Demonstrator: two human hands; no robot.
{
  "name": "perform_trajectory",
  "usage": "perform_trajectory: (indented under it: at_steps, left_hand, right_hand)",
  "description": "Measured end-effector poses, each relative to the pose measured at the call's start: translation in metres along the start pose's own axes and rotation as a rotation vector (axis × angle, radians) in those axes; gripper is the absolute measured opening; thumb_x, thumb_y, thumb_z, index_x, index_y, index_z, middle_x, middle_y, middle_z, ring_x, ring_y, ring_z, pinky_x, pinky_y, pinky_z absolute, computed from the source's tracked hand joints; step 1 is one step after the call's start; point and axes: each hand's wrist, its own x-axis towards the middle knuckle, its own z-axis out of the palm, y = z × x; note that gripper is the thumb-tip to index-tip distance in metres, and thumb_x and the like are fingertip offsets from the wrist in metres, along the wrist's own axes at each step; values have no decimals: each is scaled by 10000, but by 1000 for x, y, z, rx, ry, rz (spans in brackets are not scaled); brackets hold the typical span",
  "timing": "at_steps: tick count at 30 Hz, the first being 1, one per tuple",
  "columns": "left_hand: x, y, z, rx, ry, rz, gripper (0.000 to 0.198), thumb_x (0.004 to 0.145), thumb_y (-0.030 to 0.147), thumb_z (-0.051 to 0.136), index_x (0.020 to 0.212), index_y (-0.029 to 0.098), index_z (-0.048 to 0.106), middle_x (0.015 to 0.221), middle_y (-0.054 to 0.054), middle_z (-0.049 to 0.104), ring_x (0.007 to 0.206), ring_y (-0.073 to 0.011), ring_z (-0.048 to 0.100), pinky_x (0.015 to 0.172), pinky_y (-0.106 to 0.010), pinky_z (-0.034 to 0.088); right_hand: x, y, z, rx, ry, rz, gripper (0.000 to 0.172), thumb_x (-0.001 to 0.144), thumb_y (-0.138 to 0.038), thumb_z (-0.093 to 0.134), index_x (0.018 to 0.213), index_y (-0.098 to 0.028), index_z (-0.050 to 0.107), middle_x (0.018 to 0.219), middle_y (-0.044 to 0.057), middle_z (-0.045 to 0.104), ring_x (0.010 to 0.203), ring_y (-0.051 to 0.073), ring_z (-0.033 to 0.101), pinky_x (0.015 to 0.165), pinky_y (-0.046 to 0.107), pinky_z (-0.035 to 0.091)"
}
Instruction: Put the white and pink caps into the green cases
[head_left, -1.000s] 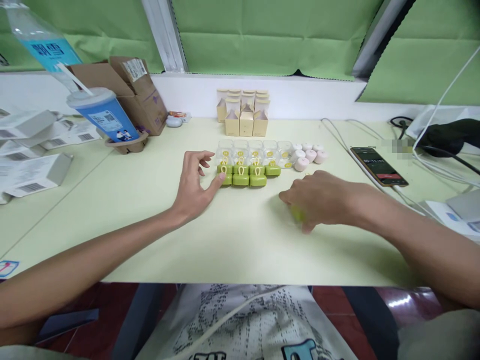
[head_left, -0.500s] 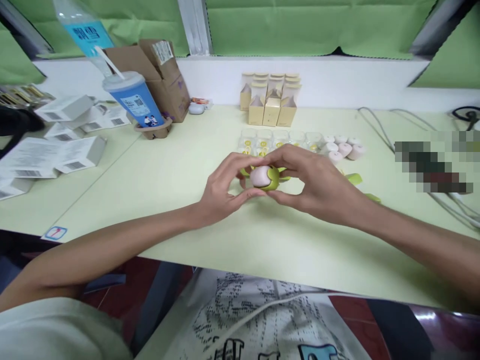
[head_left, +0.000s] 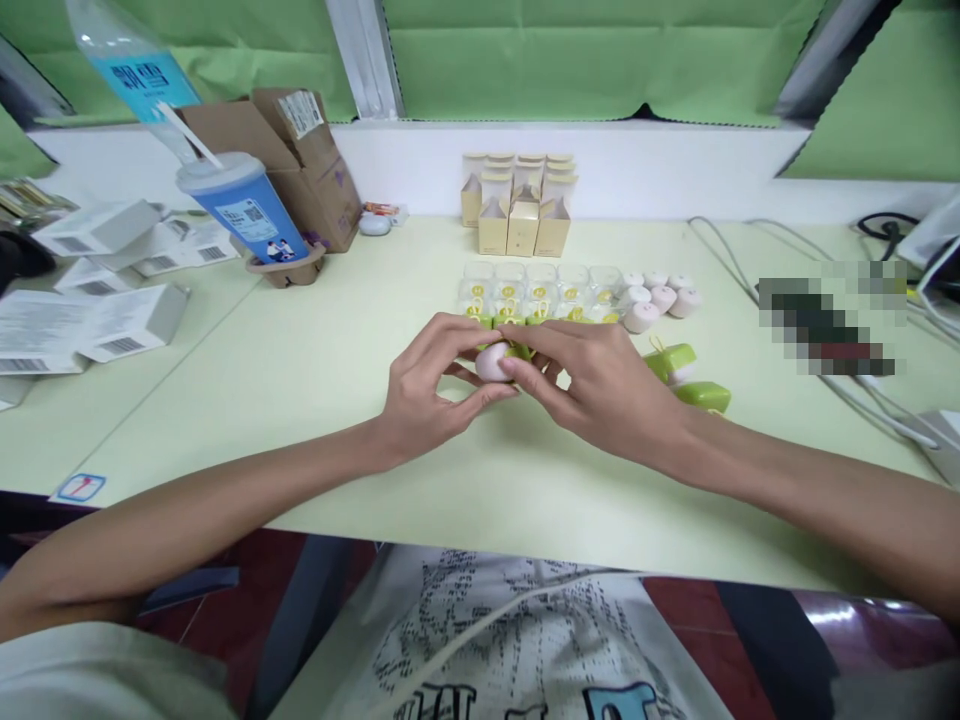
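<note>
Between my two hands, just above the table, is a small rounded piece with a pale pink end (head_left: 493,362) and a green part mostly hidden by fingers. My left hand (head_left: 435,385) pinches the pink end from the left. From the right, my right hand (head_left: 600,380) closes round the green part, its thumb touching the pink. Behind the hands stand clear cups (head_left: 540,285) with yellow marks, and green pieces (head_left: 477,322) in front of them. Several pale pink pieces (head_left: 663,298) are grouped to the cups' right. More green pieces (head_left: 705,396) lie beside my right wrist.
Open cream boxes (head_left: 523,228) stand by the wall. At the left are a blue cup (head_left: 259,215) in a cardboard holder, a brown box (head_left: 326,190), a bottle (head_left: 142,80) and white boxes (head_left: 135,320). Cables (head_left: 885,415) lie at the right.
The view has shifted, so table items appear further left. My right fingers have moved over the green part, covering more of it, and the thumb now touches the pink end.
</note>
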Motion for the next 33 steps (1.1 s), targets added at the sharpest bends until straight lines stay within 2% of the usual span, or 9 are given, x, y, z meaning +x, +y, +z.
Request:
perform_trajectory:
  at_steps: [3,5,10,14,18,23,26,30,33]
  left_hand:
    - [1,3,-2,73,1,66,364,991,329,874,1330,252,765,1127,-49,764,968,-156,780,670,-232,744]
    - [2,6,-2,84,-17,81,345,1001,263,849,1336,248,769,1130,-50,767,967,-152,782,681,-235,748]
    - [6,9,1,47,-76,63,251,992,174,783,1241,199,758,1105,-67,765,931,-147,759,662,-227,720]
    - [6,8,4,35,-73,14,178,904,121,749,1068,184,716,958,-32,718,793,-122,690,594,-207,649]
    - [3,8,5,-132,-79,-223,167,920,198,806,1054,198,705,1000,-14,721,765,-101,740,605,-183,649]
    - [3,4,2,-417,-45,-476,270,982,395,841,1110,204,699,1070,-18,701,783,-130,821,636,-211,709]
    - [4,-1,1,-466,3,-510,348,985,475,849,1148,210,694,1132,-34,670,804,-130,813,672,-247,749]
    - [1,-3,2,-450,-25,-488,321,977,440,857,1154,213,714,1167,-46,628,884,-152,798,667,-272,766]
    - [-2,-3,2,-413,-77,-463,273,1001,384,822,1204,226,730,1174,-57,633,929,-167,788,651,-270,757]
  right_hand:
    - [-3,-3,5,-153,-36,22,441,1175,-340,437,1301,-84,774,927,128,758,710,192,593,670,331,392]
    - [-4,-4,7,-178,-59,44,444,1175,-336,417,1204,-77,776,895,125,733,682,181,545,656,336,358]
    - [-2,-3,6,-26,-86,99,365,1145,-272,451,946,-133,724,778,44,663,648,128,478,679,308,355]
    - [6,-2,1,117,-184,178,345,1114,-286,528,849,-157,707,723,5,651,616,104,476,668,287,351]
    - [12,-3,-7,145,-206,228,334,1123,-337,552,964,-154,781,787,24,724,660,124,552,683,301,352]
    - [16,4,-25,96,-274,225,371,1127,-477,608,1057,-173,809,818,42,747,693,168,586,693,326,374]
    - [19,19,-48,5,-297,181,337,1017,-504,771,1151,-198,812,954,78,795,780,226,650,714,350,433]
    - [20,38,-80,-149,-161,239,459,892,-484,908,1260,-236,794,1003,83,813,854,287,719,751,397,500]
    - [16,34,-78,-258,-338,288,469,783,-429,1015,1155,-246,795,878,55,789,787,280,721,677,376,457]
